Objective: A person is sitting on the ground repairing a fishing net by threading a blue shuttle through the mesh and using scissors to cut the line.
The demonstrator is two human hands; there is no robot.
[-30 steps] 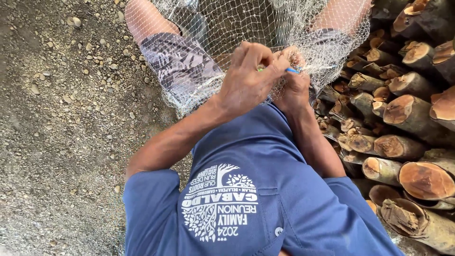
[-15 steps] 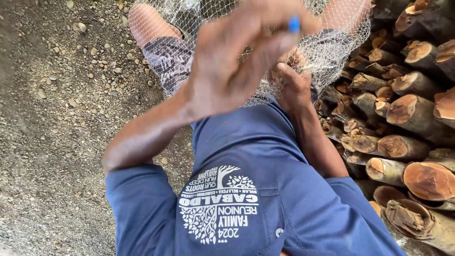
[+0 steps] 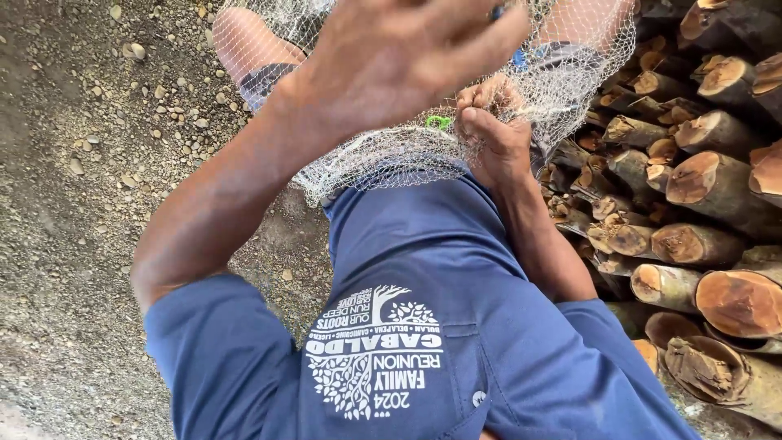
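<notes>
The left hand [image 3: 399, 65] is raised close up at twelve o'clock, fingers curled around a small blue tool [image 3: 518, 57] that is mostly hidden. Beyond it the right hand [image 3: 493, 130] pinches the pale net [image 3: 383, 159] draped over the lap, beside a green knot [image 3: 438, 122]. Cut logs [image 3: 692, 179] are stacked at three o'clock on gravel [image 3: 73, 163].

Stacked logs [image 3: 692, 179] right; gravel [image 3: 73, 204] left.

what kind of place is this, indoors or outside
Most likely outdoors, a rural yard or work spot: bare gravel ground, a stack of cut logs, and a fishing net spread over the person's lap, pinched by the right hand.
</notes>
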